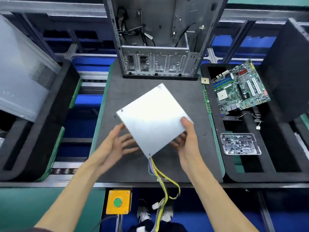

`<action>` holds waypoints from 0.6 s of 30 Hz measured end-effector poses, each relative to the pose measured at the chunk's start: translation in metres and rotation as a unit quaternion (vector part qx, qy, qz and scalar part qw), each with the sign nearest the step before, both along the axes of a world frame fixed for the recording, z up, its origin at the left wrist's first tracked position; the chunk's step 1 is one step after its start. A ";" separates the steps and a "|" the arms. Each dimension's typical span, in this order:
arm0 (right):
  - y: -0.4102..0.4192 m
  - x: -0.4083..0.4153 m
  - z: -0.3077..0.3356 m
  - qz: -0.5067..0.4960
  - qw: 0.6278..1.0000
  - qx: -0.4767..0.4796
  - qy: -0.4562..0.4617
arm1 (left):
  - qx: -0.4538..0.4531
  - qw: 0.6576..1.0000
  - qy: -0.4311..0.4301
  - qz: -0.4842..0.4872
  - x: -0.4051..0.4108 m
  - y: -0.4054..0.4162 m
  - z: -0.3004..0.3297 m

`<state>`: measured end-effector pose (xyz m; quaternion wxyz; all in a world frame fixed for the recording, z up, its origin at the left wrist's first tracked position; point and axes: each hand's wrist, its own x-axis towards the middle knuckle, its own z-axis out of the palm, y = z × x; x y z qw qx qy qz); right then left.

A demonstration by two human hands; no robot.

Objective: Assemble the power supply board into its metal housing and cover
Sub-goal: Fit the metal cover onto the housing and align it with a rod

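A flat silver power supply housing [153,118] hangs tilted above the dark work mat [117,91], one corner pointing at me. My right hand [187,139] grips its right edge, thumb on top and fingers underneath. My left hand [117,144] is open beside the housing's lower left edge, fingers spread and reaching under it; contact is unclear. A bundle of yellow, purple and green wires [162,178] trails from the near corner past the table edge, ending in white connectors [155,205]. The board inside is hidden.
An open computer chassis [158,47] stands upright at the mat's far end. At right, a black tray [250,171] holds a green motherboard [240,89] and a clear screw box [239,144]. A grey side panel [21,72] leans at left. A yellow button box [118,201] sits below the table edge.
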<state>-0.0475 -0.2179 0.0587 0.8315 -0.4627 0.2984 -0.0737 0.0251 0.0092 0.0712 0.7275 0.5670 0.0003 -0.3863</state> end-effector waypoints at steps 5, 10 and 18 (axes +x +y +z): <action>0.004 -0.007 0.003 -0.034 0.996 0.075 -0.018 | -0.008 0.999 0.012 -0.035 -0.020 -0.024 0.008; 0.008 -0.025 -0.005 -0.017 0.993 0.114 -0.017 | 0.114 0.991 -0.066 -0.016 -0.018 -0.032 0.009; -0.015 -0.060 -0.023 0.143 0.989 -0.022 0.005 | 0.090 0.984 -0.142 -0.064 -0.021 0.000 -0.001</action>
